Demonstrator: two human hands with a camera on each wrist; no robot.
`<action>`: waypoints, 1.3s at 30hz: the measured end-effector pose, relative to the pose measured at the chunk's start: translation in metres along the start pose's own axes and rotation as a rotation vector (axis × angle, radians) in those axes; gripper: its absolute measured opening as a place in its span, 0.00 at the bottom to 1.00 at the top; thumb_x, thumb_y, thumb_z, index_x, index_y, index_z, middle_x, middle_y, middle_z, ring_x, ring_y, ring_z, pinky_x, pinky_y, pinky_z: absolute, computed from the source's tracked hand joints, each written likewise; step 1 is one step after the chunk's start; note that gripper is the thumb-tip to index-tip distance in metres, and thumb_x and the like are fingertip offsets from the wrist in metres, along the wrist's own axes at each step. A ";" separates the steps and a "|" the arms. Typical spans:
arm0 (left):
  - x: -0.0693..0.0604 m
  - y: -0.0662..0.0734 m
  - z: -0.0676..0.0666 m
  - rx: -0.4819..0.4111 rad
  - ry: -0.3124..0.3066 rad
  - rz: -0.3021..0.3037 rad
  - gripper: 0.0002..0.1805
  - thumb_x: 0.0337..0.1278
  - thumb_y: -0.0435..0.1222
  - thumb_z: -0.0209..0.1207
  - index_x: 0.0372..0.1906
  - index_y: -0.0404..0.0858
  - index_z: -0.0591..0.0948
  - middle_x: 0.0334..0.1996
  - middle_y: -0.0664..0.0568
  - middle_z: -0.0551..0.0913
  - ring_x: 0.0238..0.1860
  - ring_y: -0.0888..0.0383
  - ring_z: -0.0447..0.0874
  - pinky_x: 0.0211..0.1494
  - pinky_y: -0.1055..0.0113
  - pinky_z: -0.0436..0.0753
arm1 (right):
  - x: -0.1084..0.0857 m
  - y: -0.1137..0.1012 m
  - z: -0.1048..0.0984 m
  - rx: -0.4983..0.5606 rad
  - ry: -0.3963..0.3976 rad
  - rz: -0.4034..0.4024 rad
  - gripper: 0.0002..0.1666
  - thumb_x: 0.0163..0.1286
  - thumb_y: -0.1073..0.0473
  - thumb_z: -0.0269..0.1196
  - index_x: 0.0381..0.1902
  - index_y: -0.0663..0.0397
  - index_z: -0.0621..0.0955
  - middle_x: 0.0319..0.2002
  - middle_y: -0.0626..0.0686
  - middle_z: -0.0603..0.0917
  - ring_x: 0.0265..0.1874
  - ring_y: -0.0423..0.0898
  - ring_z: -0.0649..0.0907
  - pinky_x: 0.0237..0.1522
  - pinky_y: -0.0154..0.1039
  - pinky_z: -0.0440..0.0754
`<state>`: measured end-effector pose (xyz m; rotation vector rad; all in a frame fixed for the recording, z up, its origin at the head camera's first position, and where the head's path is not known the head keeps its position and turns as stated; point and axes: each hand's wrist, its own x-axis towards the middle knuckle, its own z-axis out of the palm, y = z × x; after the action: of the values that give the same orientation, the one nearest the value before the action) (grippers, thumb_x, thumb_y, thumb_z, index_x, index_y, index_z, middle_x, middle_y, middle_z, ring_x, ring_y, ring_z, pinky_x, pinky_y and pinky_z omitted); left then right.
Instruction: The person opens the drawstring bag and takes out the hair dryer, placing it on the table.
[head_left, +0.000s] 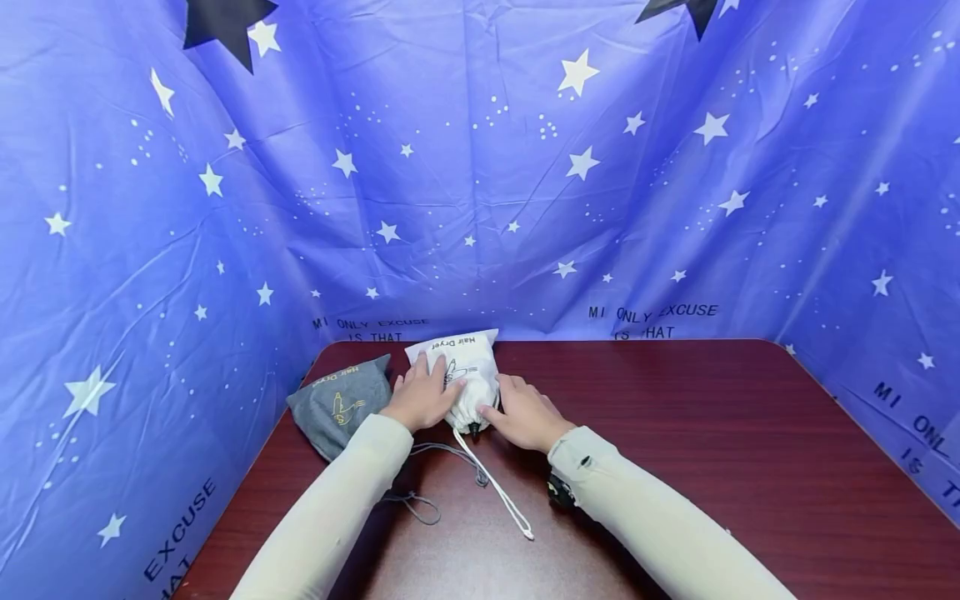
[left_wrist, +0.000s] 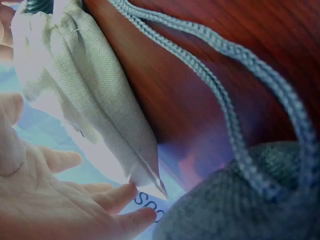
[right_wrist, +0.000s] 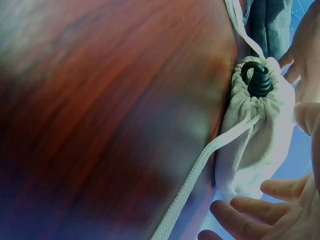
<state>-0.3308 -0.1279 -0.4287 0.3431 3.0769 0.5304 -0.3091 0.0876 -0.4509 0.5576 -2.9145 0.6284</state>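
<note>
One white bag point(head_left: 477, 380) between fingers point(right_wrist: 242, 221)

The white bag point(head_left: 474, 387), at six o'clock from the middle of the head view, is of woven cloth, matt and a little rough, with puckers at its mouth. Its white cord point(right_wrist: 186, 189) looks braided from textile, without shine. The plug point(right_wrist: 260, 85) in this mouth is smooth and ringed; if it is rubber or plastic, I cannot tell. At eight o'clock, the grey bag point(head_left: 322, 412) is coarser cloth, fully matt, and its grey cord point(left_wrist: 227, 46) is braided too. The bench point(head_left: 675, 417) shows wood grain under a glossy finish, shining most at six o'clock. The curtain point(head_left: 465, 200), at twelve o'clock, is thin, creased cloth with soft sheen.
</note>
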 end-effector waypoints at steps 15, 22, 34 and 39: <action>0.009 -0.001 0.004 0.031 -0.005 -0.012 0.41 0.76 0.64 0.38 0.82 0.44 0.59 0.81 0.30 0.49 0.80 0.29 0.51 0.77 0.32 0.55 | 0.011 -0.003 0.009 0.073 0.013 -0.011 0.44 0.77 0.40 0.60 0.75 0.66 0.66 0.71 0.65 0.74 0.69 0.61 0.76 0.70 0.55 0.73; 0.007 0.001 0.004 0.042 -0.021 -0.013 0.40 0.77 0.63 0.39 0.81 0.45 0.61 0.81 0.32 0.54 0.80 0.29 0.51 0.77 0.31 0.54 | 0.011 -0.004 0.011 0.034 0.006 -0.020 0.43 0.77 0.40 0.60 0.77 0.62 0.66 0.72 0.62 0.74 0.68 0.60 0.77 0.69 0.54 0.74; 0.009 0.001 0.007 0.096 -0.051 -0.037 0.40 0.76 0.64 0.41 0.82 0.46 0.60 0.81 0.33 0.52 0.81 0.31 0.49 0.78 0.32 0.54 | 0.013 -0.005 0.013 0.018 0.013 -0.061 0.28 0.76 0.44 0.62 0.65 0.55 0.79 0.57 0.58 0.87 0.56 0.60 0.85 0.58 0.56 0.81; 0.009 0.002 0.009 0.090 -0.044 -0.038 0.40 0.75 0.63 0.42 0.81 0.46 0.62 0.81 0.33 0.52 0.81 0.31 0.50 0.77 0.32 0.55 | 0.011 -0.008 0.010 0.018 0.004 -0.038 0.27 0.75 0.45 0.64 0.64 0.55 0.79 0.57 0.58 0.87 0.54 0.62 0.86 0.55 0.58 0.82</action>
<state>-0.3389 -0.1214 -0.4360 0.2917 3.0639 0.3787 -0.3166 0.0732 -0.4554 0.6117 -2.8897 0.6503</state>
